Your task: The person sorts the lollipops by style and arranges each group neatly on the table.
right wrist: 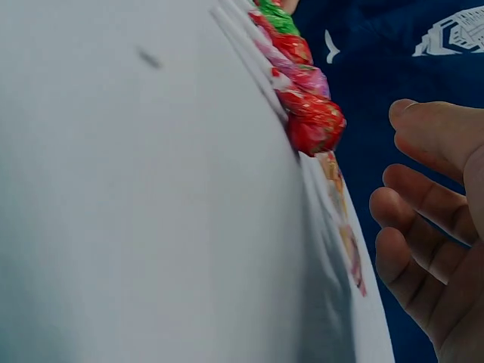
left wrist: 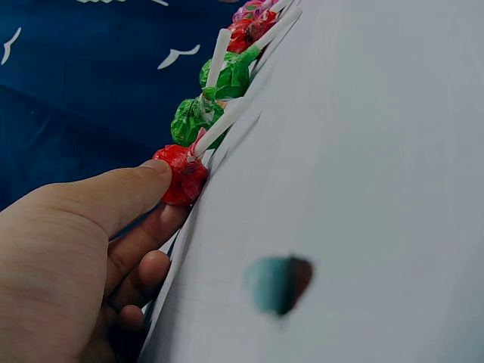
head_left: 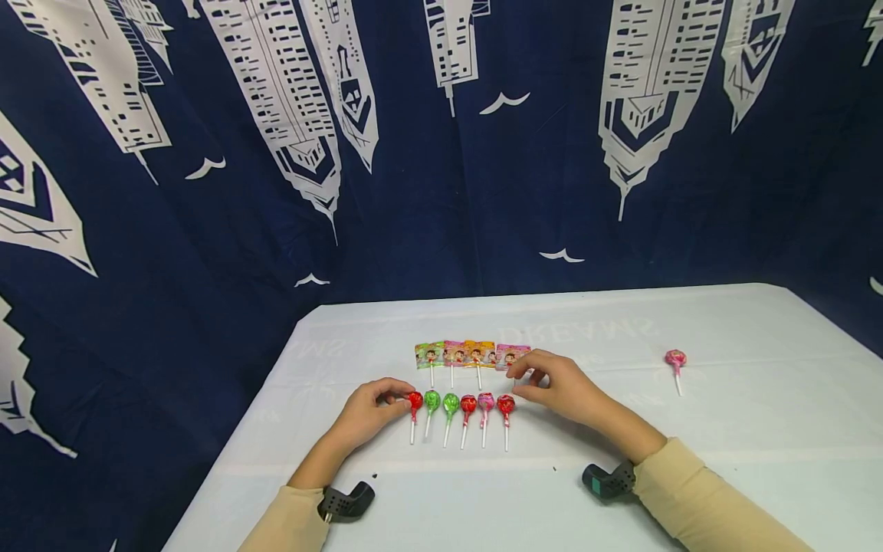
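Note:
On the left end of the front row, my left hand [head_left: 369, 414] pinches the head of a red lollipop [left wrist: 181, 174] between thumb and finger; its white stick lies toward me. Beside it lie two green lollipops [head_left: 451, 405], then a red, a pink lollipop [head_left: 486, 402] and another red lollipop [head_left: 506, 405] at the right end. My right hand [head_left: 562, 387] hovers with bent, parted fingers near a pink flat-wrapped lollipop [head_left: 510, 355] in the row behind, partly covering it. In the right wrist view, nothing shows between its thumb and fingers.
The back row also has a green flat-wrapped lollipop [head_left: 429, 354], a pink one and an orange flat-wrapped lollipop [head_left: 479, 353]. A lone pink lollipop [head_left: 675, 358] lies far right on the white tablecloth [head_left: 759, 429]. Behind hangs a dark blue curtain [head_left: 448, 215]. Small dark specks dot the cloth.

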Motion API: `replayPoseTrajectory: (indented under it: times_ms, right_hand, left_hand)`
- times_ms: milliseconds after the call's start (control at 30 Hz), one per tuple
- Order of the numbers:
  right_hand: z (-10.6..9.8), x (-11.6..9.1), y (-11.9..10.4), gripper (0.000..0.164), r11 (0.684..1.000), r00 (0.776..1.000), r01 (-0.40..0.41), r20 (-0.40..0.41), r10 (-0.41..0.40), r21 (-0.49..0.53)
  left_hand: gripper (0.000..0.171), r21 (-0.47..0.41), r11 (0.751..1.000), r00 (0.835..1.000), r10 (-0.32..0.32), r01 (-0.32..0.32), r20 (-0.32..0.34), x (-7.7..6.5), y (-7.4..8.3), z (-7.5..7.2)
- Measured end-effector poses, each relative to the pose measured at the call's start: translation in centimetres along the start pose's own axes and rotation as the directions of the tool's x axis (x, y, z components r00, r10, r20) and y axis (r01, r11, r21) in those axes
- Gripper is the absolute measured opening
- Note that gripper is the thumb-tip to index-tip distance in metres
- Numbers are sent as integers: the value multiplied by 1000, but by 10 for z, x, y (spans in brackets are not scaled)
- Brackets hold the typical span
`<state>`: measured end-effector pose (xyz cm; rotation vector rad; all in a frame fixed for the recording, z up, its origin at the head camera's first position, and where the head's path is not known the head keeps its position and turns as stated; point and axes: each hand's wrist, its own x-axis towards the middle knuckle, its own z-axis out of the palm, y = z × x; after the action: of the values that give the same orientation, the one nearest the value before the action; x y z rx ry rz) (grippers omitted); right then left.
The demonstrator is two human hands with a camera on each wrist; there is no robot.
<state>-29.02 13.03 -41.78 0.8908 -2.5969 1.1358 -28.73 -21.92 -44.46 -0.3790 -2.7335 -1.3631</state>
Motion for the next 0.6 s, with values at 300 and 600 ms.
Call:
replayPoseTrajectory:
  times_ms: [300, 600]
  right_hand:
    - [-30, 3, -1, 21, 997, 997, -67, -38, 65, -38]
    - [-71, -2, 13, 23, 977, 986, -145, -109, 128, -158]
  left_hand:
    - [17, 8, 1000, 1000, -1, 1, 3, -1, -1, -1]
    - [17, -1, 1000, 1000, 20, -20, -1, 0, 0, 1]
